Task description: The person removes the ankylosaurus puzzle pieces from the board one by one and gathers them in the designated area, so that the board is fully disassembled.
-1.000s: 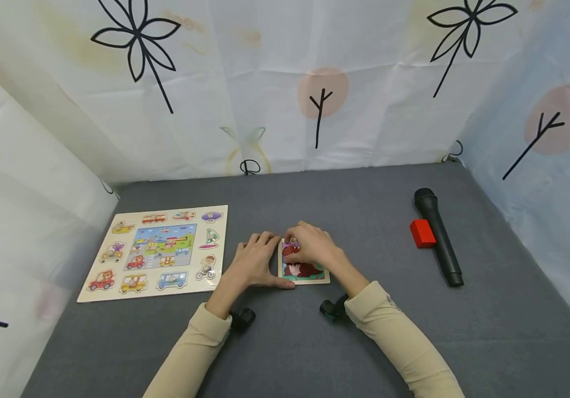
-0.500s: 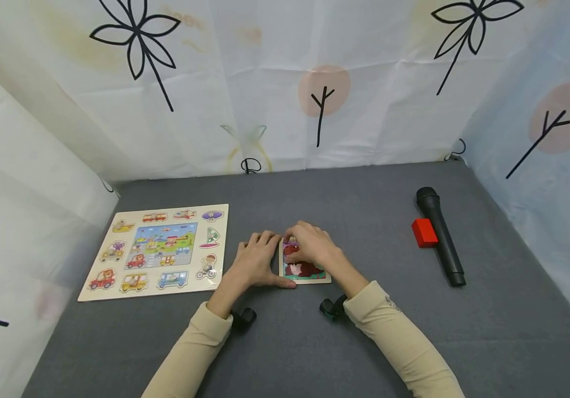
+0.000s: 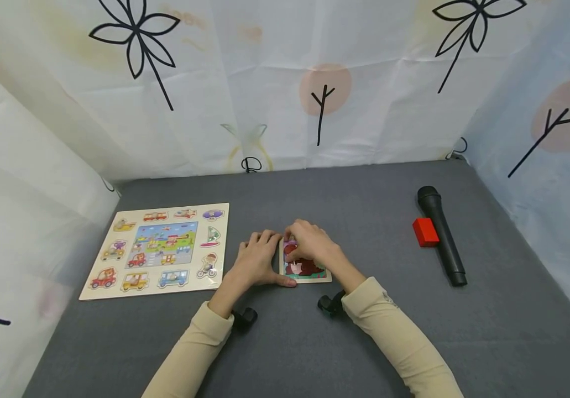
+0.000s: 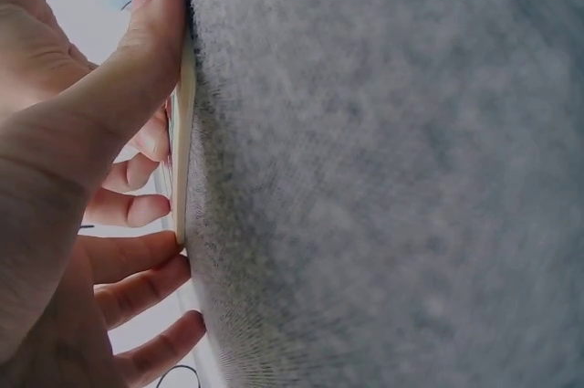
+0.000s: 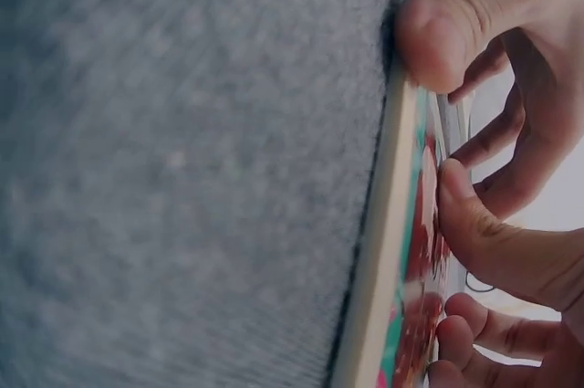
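A small wooden puzzle board (image 3: 309,271) with a reddish-brown animal picture lies flat on the grey table. My left hand (image 3: 257,262) holds its left side, thumb along the near edge and index finger at the far left corner. In the left wrist view the thumb (image 4: 151,50) presses the board's pale edge (image 4: 182,160). From above, my right hand (image 3: 312,243) reaches over the picture, thumb and fingertips pinching a puzzle piece (image 5: 427,205) on it. The right palm and fingers hide the picture's upper part, so the piece's outline cannot be seen.
A large vehicle puzzle board (image 3: 160,293) lies to the left. On the right, a black microphone (image 3: 444,237) lies beside a red block (image 3: 425,232), which touches or nearly touches it. White patterned cloth (image 3: 275,94) walls the table at the back and sides.
Both hands stay in nearly the same place on the small board. The right wrist has shifted very slightly; the head view has also shifted a little.
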`<action>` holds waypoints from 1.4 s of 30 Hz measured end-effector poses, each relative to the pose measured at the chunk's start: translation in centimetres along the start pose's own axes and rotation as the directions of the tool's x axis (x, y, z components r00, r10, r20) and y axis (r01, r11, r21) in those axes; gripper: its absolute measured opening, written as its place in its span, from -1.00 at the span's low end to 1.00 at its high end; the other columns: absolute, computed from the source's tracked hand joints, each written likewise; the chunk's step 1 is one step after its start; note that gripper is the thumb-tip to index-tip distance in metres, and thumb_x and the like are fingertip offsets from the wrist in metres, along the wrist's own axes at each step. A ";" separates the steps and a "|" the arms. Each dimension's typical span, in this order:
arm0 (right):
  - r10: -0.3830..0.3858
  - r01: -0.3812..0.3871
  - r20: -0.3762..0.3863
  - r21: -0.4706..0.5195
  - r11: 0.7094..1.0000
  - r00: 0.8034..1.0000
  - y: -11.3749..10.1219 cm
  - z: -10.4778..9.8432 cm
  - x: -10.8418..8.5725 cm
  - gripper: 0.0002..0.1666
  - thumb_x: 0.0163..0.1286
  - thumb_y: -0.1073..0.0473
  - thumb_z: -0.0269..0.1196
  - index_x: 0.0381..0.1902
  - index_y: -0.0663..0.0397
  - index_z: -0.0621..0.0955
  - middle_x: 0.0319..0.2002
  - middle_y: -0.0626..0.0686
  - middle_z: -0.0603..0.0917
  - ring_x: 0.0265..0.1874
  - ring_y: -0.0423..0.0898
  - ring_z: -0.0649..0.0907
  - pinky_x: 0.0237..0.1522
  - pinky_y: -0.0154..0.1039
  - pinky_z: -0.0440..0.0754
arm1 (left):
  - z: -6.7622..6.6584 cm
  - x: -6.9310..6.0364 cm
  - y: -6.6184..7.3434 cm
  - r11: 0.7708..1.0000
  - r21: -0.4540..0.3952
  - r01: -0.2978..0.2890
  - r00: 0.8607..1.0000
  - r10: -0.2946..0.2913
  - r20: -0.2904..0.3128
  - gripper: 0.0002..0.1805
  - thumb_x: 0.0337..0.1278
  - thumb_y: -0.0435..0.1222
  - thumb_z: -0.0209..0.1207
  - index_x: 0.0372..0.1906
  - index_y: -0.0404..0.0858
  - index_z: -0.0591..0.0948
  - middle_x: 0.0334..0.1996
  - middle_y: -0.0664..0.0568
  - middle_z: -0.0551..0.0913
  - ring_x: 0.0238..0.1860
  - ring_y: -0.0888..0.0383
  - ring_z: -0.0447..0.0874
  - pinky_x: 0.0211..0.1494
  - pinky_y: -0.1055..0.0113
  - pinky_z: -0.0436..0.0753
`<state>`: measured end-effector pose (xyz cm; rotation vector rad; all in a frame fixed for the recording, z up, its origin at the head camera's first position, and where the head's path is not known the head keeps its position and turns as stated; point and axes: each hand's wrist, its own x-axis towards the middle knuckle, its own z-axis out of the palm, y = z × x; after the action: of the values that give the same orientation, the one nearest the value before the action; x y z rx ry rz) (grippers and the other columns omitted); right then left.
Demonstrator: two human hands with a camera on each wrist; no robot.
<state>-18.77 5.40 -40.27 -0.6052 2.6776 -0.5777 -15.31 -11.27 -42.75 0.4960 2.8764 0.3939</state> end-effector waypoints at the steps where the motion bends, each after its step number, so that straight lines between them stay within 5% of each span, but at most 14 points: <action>1: -0.001 0.001 0.007 0.006 1.000 1.000 0.1 0.0 0.0 -0.46 0.19 0.03 0.55 0.09 0.10 0.69 0.05 0.12 0.62 -0.15 -0.01 0.60 -0.15 -0.07 0.63 | 0.0 0.0 0.0 1.000 0.000 0.001 1.000 -0.001 0.000 0.25 -0.40 0.37 0.54 0.48 -0.15 0.40 0.44 -0.11 0.40 0.45 -0.21 0.32 0.34 -0.29 0.39; 20: -0.102 0.101 -0.002 0.072 0.992 0.995 1.1 -0.2 0.1 -0.48 0.20 0.11 0.54 0.10 0.14 0.69 -0.01 0.14 0.68 -0.08 0.00 0.65 -0.07 -0.12 0.66 | 0.1 0.1 -0.4 0.999 0.027 -0.020 0.999 0.021 -0.025 0.25 -0.41 0.41 0.51 0.46 -0.16 0.41 0.43 -0.11 0.42 0.41 -0.20 0.37 0.29 -0.27 0.43; 33: -0.110 0.111 -0.009 0.086 0.990 0.994 0.8 -0.5 -0.3 -0.60 0.36 0.29 0.38 0.16 0.21 0.70 0.13 0.19 0.70 0.05 0.10 0.72 -0.02 -0.09 0.72 | 0.0 0.0 -0.4 0.999 0.045 -0.030 0.999 0.032 -0.033 0.27 -0.41 0.41 0.51 0.48 -0.16 0.39 0.43 -0.11 0.42 0.42 -0.20 0.37 0.28 -0.27 0.44; 42: -0.107 0.109 -0.028 0.076 0.991 0.994 1.4 -1.0 -0.5 -0.62 0.45 0.28 0.30 0.20 0.16 0.67 0.06 0.16 0.65 -0.07 0.02 0.67 -0.09 -0.14 0.66 | -0.2 -0.1 -0.3 0.998 0.040 -0.050 0.998 0.051 -0.023 0.25 -0.40 0.40 0.51 0.50 -0.10 0.39 0.41 -0.10 0.43 0.41 -0.18 0.37 0.27 -0.27 0.44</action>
<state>-19.16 7.12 -39.96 -0.7290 2.6431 -0.7194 -15.31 -11.61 -42.66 0.5761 2.9049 0.3537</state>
